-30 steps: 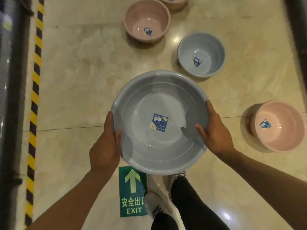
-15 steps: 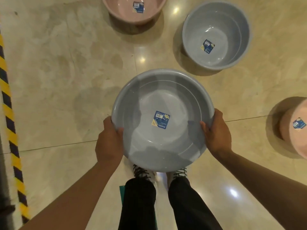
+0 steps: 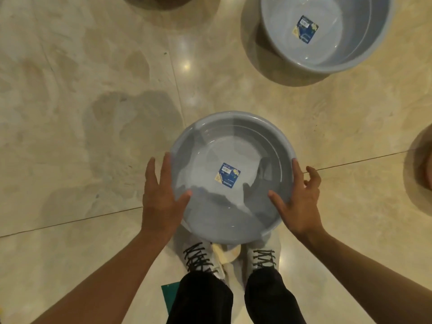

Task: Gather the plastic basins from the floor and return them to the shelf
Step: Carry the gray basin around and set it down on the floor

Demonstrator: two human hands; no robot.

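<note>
A wide stretch of glossy beige floor (image 3: 81,113) fills the left side, bare tile crossed by one thin grout line slanting up to the right. The left hand (image 3: 161,199) lies against the left edge of the grey basin (image 3: 233,206), fingers straight and spread along the outer wall, thumb laid over the rim onto the inner slope; it presses rather than curls. The basin sits level in front of the person, mouth up, with a blue label (image 3: 227,175) stuck at the middle of its bottom. Its near rim overlaps the toes of two white shoes (image 3: 198,258) with black laces, and a corner of a green floor sign (image 3: 169,298) shows beside the left trouser leg. The right hand (image 3: 299,202) meets the basin's right edge the same way, thumb over the rim inside, index finger flat along the wall, the other fingers loosely bent and standing off it. Up right, well apart, a second grey basin (image 3: 350,59) rests on the floor, cut off by the top edge. At the far right edge a sliver of a pinkish basin (image 3: 429,164) shows, with open tile between it and the right hand.
</note>
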